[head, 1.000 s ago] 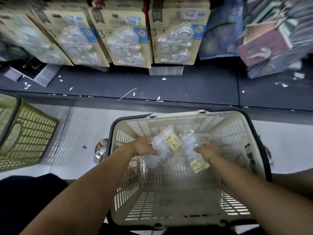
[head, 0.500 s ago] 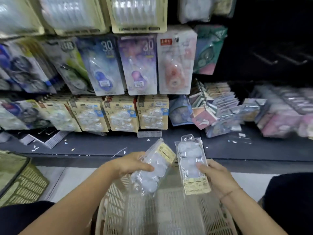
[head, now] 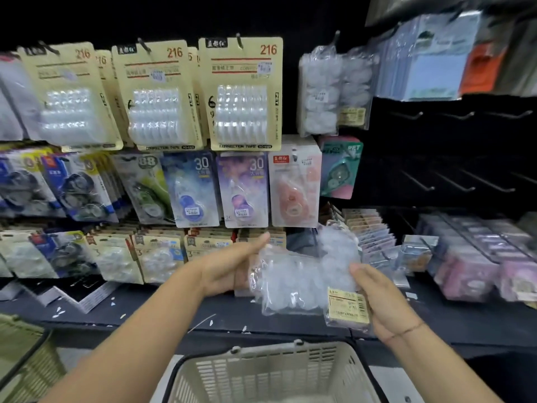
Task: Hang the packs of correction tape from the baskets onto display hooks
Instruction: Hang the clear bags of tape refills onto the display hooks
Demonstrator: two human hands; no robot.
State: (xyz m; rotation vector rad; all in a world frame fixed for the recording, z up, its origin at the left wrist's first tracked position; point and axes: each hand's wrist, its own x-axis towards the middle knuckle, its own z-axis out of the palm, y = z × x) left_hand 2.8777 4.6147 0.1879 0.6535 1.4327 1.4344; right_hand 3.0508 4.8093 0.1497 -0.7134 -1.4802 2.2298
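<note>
Now, left hand [head: 229,266] holding clear pack [head: 287,289], right hand [head: 386,301] holding labelled pack [head: 347,306]

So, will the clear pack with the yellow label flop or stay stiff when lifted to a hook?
Probably fairly stiff: the labelled pack stands upright though the right hand pinches only its lower part. Likely light, since one thumb-and-finger pinch carries it. Glossy plastic may slip.

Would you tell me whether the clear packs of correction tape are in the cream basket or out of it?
Out: the left hand and right hand hold the packs up, clear of the basket.
</note>
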